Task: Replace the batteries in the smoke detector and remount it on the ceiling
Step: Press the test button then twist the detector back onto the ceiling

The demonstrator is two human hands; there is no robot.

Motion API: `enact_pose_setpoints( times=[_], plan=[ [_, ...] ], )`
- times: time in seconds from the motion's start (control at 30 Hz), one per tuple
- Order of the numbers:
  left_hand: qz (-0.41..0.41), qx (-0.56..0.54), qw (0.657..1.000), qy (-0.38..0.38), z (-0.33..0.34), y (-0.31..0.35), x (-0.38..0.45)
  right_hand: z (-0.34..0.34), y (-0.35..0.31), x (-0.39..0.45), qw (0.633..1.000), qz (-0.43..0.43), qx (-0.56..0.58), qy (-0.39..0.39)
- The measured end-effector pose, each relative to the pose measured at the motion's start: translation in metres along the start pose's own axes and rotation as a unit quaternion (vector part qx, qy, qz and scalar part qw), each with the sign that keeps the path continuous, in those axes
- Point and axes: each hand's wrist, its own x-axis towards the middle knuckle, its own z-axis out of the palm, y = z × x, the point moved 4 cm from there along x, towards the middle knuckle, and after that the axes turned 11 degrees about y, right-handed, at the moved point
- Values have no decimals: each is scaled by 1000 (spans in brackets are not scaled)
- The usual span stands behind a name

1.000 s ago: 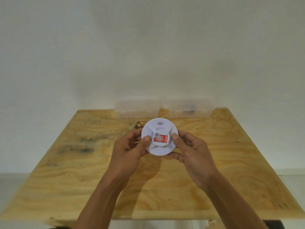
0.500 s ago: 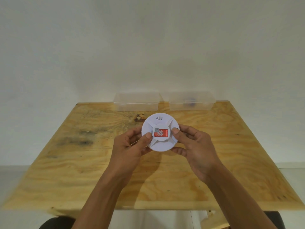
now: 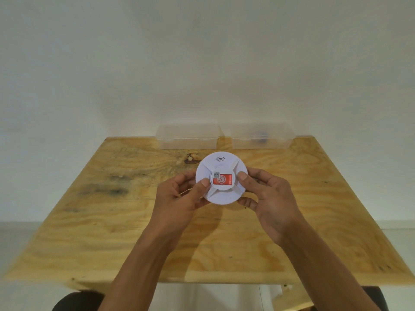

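Note:
A round white smoke detector (image 3: 222, 191) with a red sticker and a small code label at its centre is held above the wooden table (image 3: 112, 221), face toward me. My left hand (image 3: 179, 198) grips its left edge, thumb on the front. My right hand (image 3: 269, 198) grips the right edge, thumb pressed beside the sticker. The detector's back side is hidden.
Two clear plastic boxes stand at the table's far edge against the white wall: the left box (image 3: 187, 136) and the right box (image 3: 261, 136), which holds something dark. A dark knot (image 3: 190, 158) marks the wood just behind the detector.
Both hands have carried the detector a little higher in view and farther over the table. The grip is unchanged.

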Motion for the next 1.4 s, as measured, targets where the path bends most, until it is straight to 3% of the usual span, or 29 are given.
enact_pose_setpoints(
  times=[1.0, 1.4],
  plan=[
    [5, -4, 1000, -3, 8, 6, 0, -3, -12, 5, 1000, 3, 13, 8],
    [6, -26, 1000, -7, 6, 4, 0, -4, -12, -2, 998, -29, 26, -42]
  ],
)
